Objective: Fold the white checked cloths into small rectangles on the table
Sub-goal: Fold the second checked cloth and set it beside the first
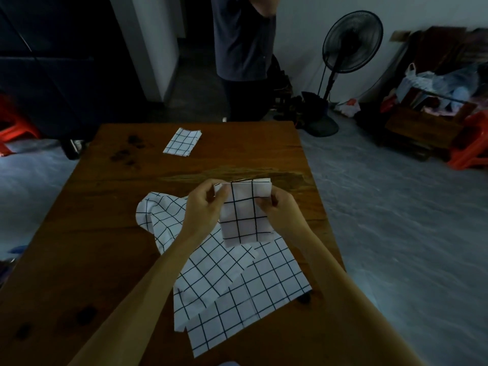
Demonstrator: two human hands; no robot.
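A small folded white checked cloth (pixel 244 212) hangs above the wooden table (pixel 105 233), held by its top edge. My left hand (pixel 204 204) pinches its upper left corner and my right hand (pixel 280 207) pinches its upper right corner. Below it, unfolded white checked cloths (pixel 232 283) lie spread and overlapping on the table. Another cloth (pixel 182 141), folded into a small rectangle, lies flat near the table's far edge.
A person (pixel 243 48) stands just beyond the far edge of the table. A black standing fan (pixel 348 46) is at the back right. Red plastic stools (pixel 470 143) and piled bags and boxes (pixel 427 101) sit on the floor to the right.
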